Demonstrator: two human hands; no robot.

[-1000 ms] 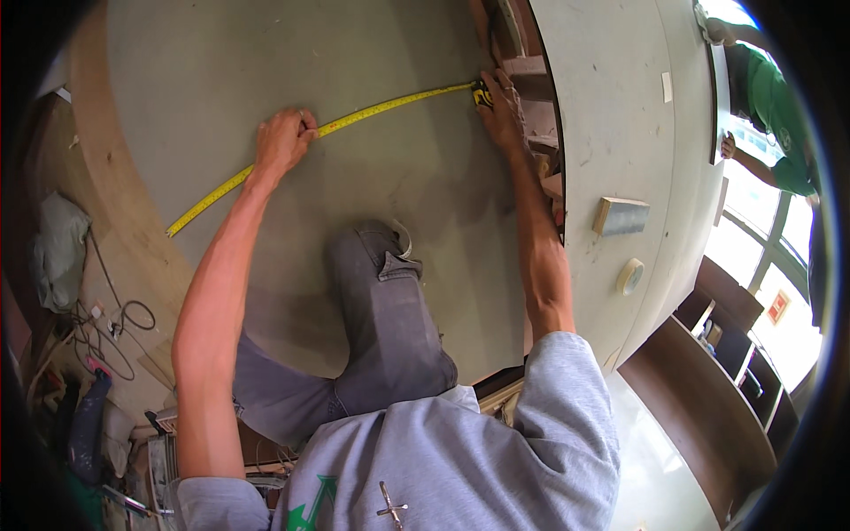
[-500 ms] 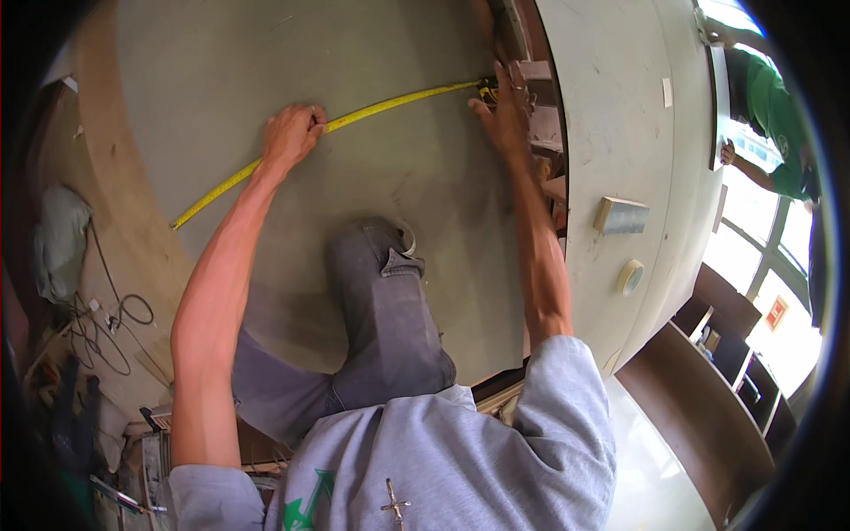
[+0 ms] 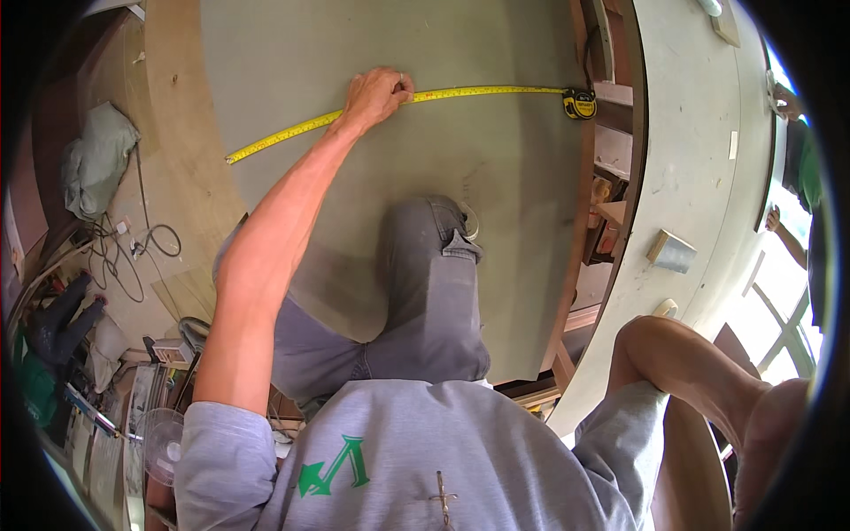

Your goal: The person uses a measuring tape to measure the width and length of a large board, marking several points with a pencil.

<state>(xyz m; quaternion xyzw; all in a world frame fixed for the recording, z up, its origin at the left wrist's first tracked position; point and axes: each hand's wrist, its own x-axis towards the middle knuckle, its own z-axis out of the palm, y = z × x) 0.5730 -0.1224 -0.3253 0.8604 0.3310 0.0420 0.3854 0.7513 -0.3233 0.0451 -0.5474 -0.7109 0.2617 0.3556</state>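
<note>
Grey-green panel [image 3: 496, 168] underfoot, yellow tape measure [image 3: 460, 91] stretched across it to its case [image 3: 579, 103] at the right edge, left hand [image 3: 376, 93] pinching the blade, right hand out of view; likely to slip or snap back if loosened.

Left hand [image 3: 376, 91] — pressing yellow tape measure [image 3: 478, 91] flat on grey board [image 3: 496, 177]; tape case [image 3: 579, 104] at board's right edge.

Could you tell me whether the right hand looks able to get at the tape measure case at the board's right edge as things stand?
Probably yes. The case lies uncovered at the edge of the grey board, nothing on it. The right hand is out of view, its arm bent low at the right.
</note>
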